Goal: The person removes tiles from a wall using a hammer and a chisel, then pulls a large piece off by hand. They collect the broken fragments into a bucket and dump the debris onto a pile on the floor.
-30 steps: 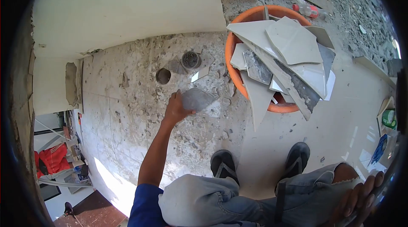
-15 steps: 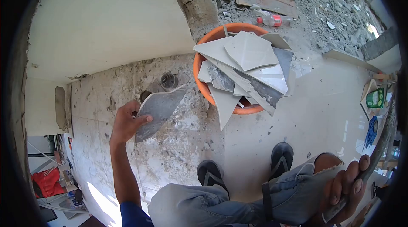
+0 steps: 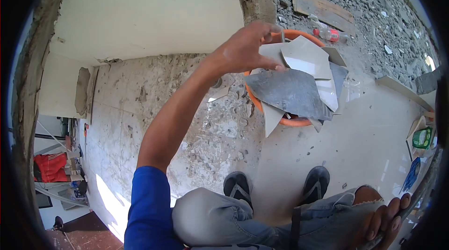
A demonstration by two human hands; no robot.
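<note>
Over the left side of an orange bucket heaped with broken tile, my left hand hovers with thumb and fingers apart, holding nothing. Just below its thumb, a broken tile piece lies grey side up on the heap. Behind that piece are glossy white tile pieces, and some shards stick out past the rim. At the lower right, the fingers of my right hand are wrapped round a long grey bar, whose lower end is partly hidden.
Rubble with a wooden board and a plastic bottle lies beyond the bucket. A white wall stands at left. Small debris dots the rough floor. My sandalled feet are in front of the bucket.
My left hand has carried the grey-backed tile piece from the left onto the heap and let it go. My right hand still grips the bar. The view has shifted slightly.
</note>
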